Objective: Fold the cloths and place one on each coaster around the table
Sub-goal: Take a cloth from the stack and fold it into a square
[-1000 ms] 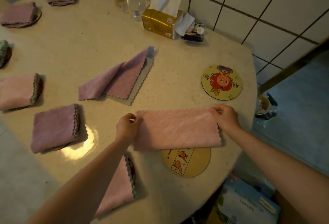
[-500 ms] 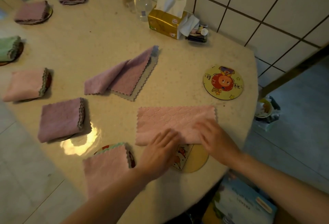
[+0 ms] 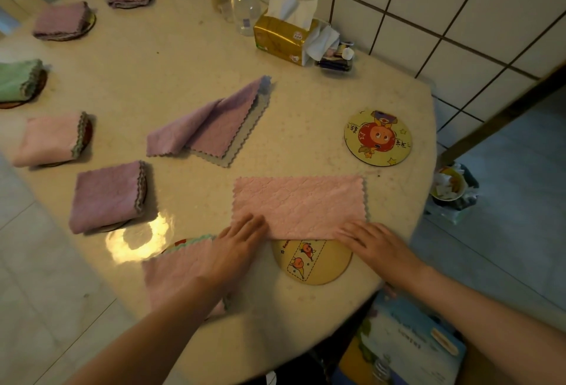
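Both hands lie flat, fingers straight, holding nothing: left hand [image 3: 237, 242] and right hand [image 3: 372, 242] press the pink cloth's [image 3: 298, 205] near edge, which seemingly overlaps 1 coaster [image 3: 312, 263].

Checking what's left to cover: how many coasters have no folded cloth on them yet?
2: the apple coaster near the right edge, fully bare, and the yellow coaster between the hands, its far edge under the pink cloth being folded.

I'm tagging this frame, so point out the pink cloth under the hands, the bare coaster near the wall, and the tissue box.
pink cloth [image 3: 300, 201], head view, middle of its top face
bare coaster [image 3: 378, 137], head view, printed centre
tissue box [image 3: 280, 40], head view, gold front side
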